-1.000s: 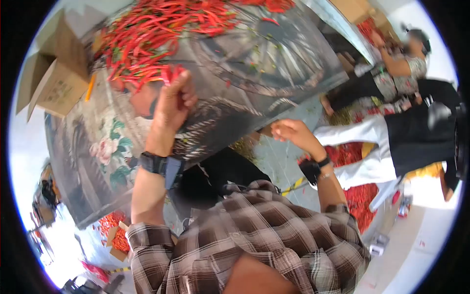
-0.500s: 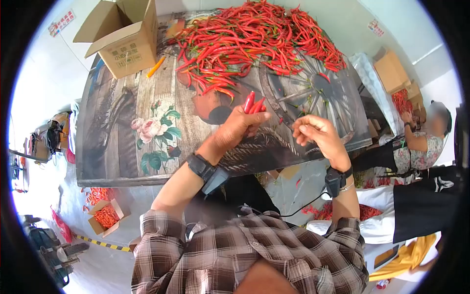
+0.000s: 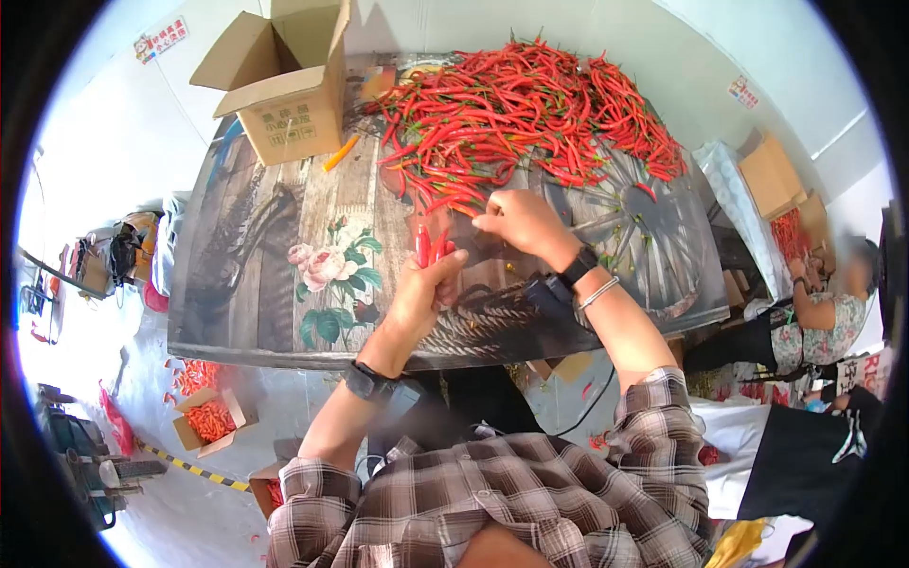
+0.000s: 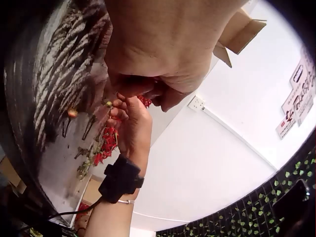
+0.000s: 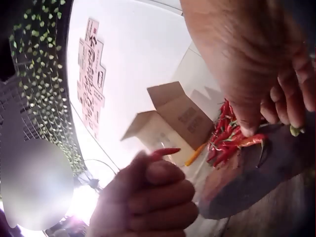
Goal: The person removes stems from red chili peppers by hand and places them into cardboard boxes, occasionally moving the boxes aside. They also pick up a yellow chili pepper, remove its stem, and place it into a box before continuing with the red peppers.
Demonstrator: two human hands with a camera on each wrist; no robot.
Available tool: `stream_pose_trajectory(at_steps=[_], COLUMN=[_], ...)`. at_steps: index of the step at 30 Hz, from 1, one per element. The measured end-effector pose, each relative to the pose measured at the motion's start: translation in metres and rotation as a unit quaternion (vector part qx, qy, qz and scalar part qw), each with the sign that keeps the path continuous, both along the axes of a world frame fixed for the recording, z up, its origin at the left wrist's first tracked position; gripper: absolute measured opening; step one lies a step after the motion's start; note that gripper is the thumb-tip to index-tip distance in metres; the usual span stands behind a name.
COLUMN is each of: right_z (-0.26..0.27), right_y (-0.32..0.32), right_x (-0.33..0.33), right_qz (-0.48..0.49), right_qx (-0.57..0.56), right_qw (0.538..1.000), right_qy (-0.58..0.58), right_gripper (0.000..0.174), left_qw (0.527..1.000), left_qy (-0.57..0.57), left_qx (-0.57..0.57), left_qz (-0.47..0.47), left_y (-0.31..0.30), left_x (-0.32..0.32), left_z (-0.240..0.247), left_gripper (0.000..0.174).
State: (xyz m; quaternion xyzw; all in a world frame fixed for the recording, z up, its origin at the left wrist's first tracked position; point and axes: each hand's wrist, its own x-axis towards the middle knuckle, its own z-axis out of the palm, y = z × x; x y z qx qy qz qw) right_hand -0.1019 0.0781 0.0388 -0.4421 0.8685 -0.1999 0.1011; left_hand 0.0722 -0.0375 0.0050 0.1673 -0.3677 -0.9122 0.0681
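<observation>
My left hand [image 3: 417,298] grips a few red chili peppers [image 3: 423,244], their ends sticking up past the thumb, over the near part of the table. In the right wrist view that curled left hand [image 5: 158,197] shows one red tip above the thumb. Palm down, my right hand [image 3: 526,225] reaches to the near edge of the chili pile [image 3: 511,123]. Its thumb and fingers stand apart in the right wrist view, thumb tip at an orange-red chili [image 5: 253,140]. A small green stem end [image 5: 296,131] shows by its fingertips.
A cardboard box [image 3: 292,123] with raised flaps stands at the table's back left, an orange-yellow stick-like thing [image 3: 341,153] beside it. The table's printed top [image 3: 241,312] ends close to my body. On the floor left sits a box of chilies [image 3: 210,421]. Another person [image 3: 814,308] works at right.
My right hand has moved from near the table's front edge forward and left to the pile's edge. The left hand keeps holding its chili peppers. The head view has swung round and levelled.
</observation>
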Motion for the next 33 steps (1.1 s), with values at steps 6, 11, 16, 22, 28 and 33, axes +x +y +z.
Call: stream_pose_trajectory(at_steps=[6, 11, 16, 22, 28, 33], right_z=[-0.012, 0.012, 0.012, 0.03, 0.063, 0.04], right_y=[-0.007, 0.012, 0.022, 0.038, 0.063, 0.095], right_x=[0.001, 0.018, 0.039, 0.054, 0.061, 0.008], right_qz=[0.004, -0.033, -0.02, 0.003, 0.008, -0.062], right_qx=[-0.04, -0.168, -0.202, -0.273, -0.28, -0.174], right_qw=[0.998, 0.984, 0.975, 0.937, 0.84, 0.975], right_qy=[0.039, -0.052, -0.087, -0.22, -0.465, -0.122], right_gripper=[0.023, 0.015, 0.016, 0.024, 0.02, 0.011], left_qw=[0.999, 0.997, 0.995, 0.998, 0.996, 0.992], left_qy=[0.002, -0.041, 0.017, 0.05, 0.045, 0.056], left_qx=[0.03, -0.025, -0.078, -0.009, 0.076, 0.112], left_qz=[0.033, 0.064, 0.06, 0.03, -0.009, -0.007], left_y=[0.002, 0.002, 0.013, 0.017, 0.011, 0.009], left_x=[0.002, -0.009, -0.035, -0.055, -0.08, -0.089], left_z=[0.001, -0.002, 0.019, 0.012, 0.003, -0.008], left_gripper=[0.018, 0.016, 0.024, 0.013, 0.016, 0.017])
